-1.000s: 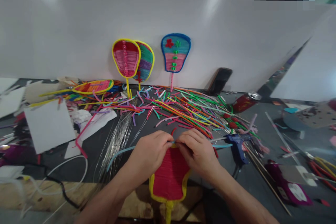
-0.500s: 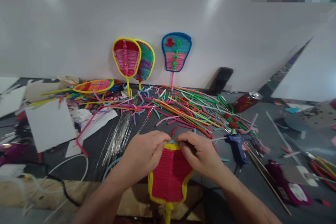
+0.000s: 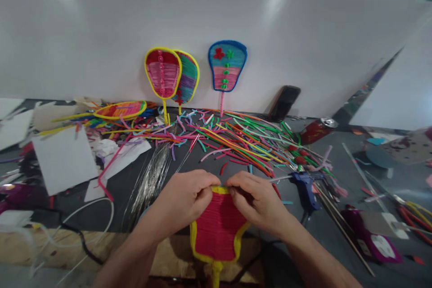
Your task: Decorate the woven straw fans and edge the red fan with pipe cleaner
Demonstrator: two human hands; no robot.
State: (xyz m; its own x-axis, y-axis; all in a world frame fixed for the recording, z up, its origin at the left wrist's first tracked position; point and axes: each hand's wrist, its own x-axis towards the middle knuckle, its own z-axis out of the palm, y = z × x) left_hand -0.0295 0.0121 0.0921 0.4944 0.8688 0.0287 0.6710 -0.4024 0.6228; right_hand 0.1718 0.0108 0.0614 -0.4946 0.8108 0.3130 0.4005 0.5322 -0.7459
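Note:
In front of me is a hand fan [image 3: 219, 229] made of pipe cleaners, with a crimson face, a yellow rim and a yellow handle pointing toward me. My left hand [image 3: 187, 195] is closed, thumb and index finger pinching the fan's top edge left of its middle. On the right of the same edge, my right hand [image 3: 259, 198] pinches in the same way. The fingertips of the two hands almost meet. A light blue strip barely shows between them; the fingers hide most of that edge.
Two yellow-rimmed fans [image 3: 163, 74] and a blue-rimmed fan [image 3: 227, 66] lean on the white partition [image 3: 101, 45]. Loose pipe cleaners [image 3: 236, 139] cover the table's middle. A blue glue gun [image 3: 305, 189] lies right, near a red can [image 3: 317, 130] and a phone [image 3: 284, 102].
My fingertips have come slightly closer together along the fan's top edge, and less of the light blue strip shows between them. The fan has stayed about where it was.

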